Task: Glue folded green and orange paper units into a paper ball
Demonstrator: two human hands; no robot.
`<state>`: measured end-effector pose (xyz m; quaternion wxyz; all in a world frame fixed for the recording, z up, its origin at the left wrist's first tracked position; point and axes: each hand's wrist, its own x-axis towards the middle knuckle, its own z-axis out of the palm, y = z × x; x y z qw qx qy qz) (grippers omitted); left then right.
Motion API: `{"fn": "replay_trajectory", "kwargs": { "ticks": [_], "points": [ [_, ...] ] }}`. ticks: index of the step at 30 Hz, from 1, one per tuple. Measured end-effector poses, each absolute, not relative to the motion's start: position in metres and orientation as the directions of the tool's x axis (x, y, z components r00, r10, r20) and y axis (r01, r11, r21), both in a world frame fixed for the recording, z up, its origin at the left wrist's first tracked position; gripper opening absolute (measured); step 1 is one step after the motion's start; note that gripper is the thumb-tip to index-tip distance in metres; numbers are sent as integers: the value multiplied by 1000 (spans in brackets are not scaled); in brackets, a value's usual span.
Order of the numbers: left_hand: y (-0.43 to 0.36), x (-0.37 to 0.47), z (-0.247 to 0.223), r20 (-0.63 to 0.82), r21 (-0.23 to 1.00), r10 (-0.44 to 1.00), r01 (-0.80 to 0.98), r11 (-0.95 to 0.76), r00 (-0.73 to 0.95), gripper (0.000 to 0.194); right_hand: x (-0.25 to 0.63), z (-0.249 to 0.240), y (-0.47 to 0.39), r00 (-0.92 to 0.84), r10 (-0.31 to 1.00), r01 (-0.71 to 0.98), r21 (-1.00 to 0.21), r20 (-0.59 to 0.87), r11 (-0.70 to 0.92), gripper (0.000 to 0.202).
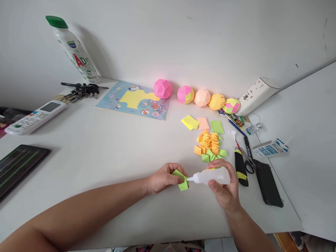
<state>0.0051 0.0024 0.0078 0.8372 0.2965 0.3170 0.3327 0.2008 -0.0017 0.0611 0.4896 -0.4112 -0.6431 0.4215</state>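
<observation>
Pinched in my left hand (pixel 166 177) is a folded green paper piece (pixel 184 184), held just above the white table near its front. My right hand (pixel 227 190) is closed around a white glue bottle (pixel 216 176) lying nearly level. The bottle's narrow nozzle points left and its tip meets the green paper, or comes very close to it. Beyond my right hand lies a heap of folded orange paper pieces (pixel 208 141). Several folded green pieces (pixel 206 157) sit at its near edge, partly hidden by my right hand.
Flat sticky notes in yellow (pixel 190 122), peach (pixel 203 123) and green (pixel 217 127) lie behind the heap. Several paper balls (pixel 185 94) line the wall. At right are a utility knife (pixel 240 167), scissors (pixel 250 166) and a black case (pixel 268 183). A phone (pixel 21 169) lies far left.
</observation>
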Motion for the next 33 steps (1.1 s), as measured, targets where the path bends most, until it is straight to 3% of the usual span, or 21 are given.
{"fn": "replay_trajectory", "kwargs": {
  "ticks": [8,33],
  "points": [
    [3,5,9,-342,703,748,-374,605,569,11,202,60,-1,-211,941,47,-959,265,280,22],
    [3,5,8,-329,692,750,-393,605,574,11,201,61,-1,-199,936,63,-949,290,308,24]
  ]
}}
